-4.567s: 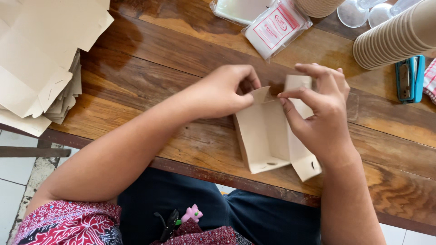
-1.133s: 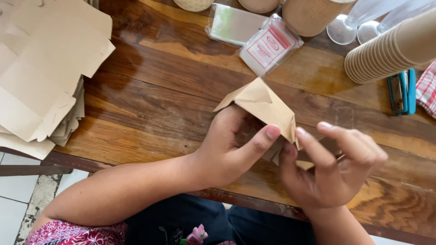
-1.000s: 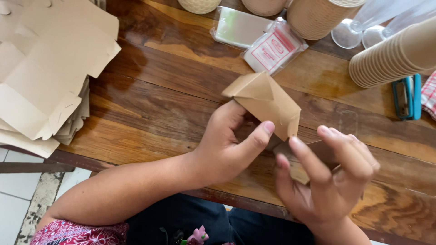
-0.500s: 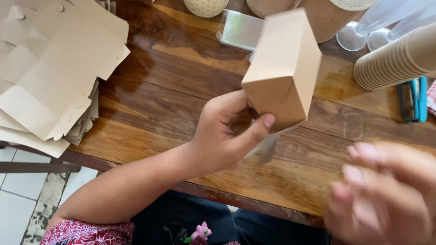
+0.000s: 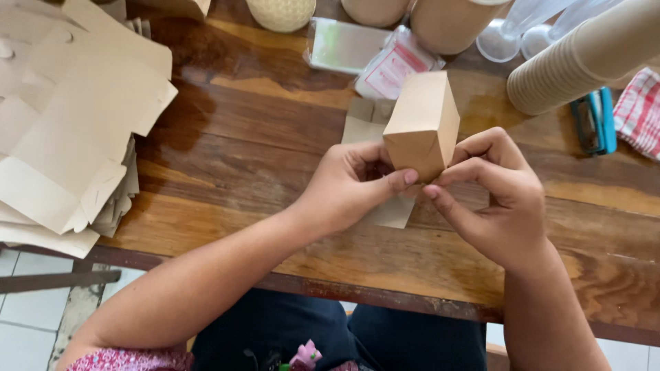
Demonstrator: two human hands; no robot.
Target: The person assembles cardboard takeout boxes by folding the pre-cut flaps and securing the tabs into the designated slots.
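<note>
Fingers (image 5: 405, 180) of the left hand (image 5: 350, 182) and right hand (image 5: 498, 196) were pinched shut on the lower edge of a brown paper box (image 5: 423, 124), held upright above the table (image 5: 275, 144). Its walls looked folded into shape, so that box seemed nearly formed, the bottom flaps apparently still being worked. Many flat cardboard blanks (image 5: 69, 117) lay stacked at far left, unfolded.

Bare table (image 5: 275, 130) left of hands; flat carton stack (image 5: 69, 124) far left; cup stack (image 5: 584, 58), packets (image 5: 371, 55) behind.
</note>
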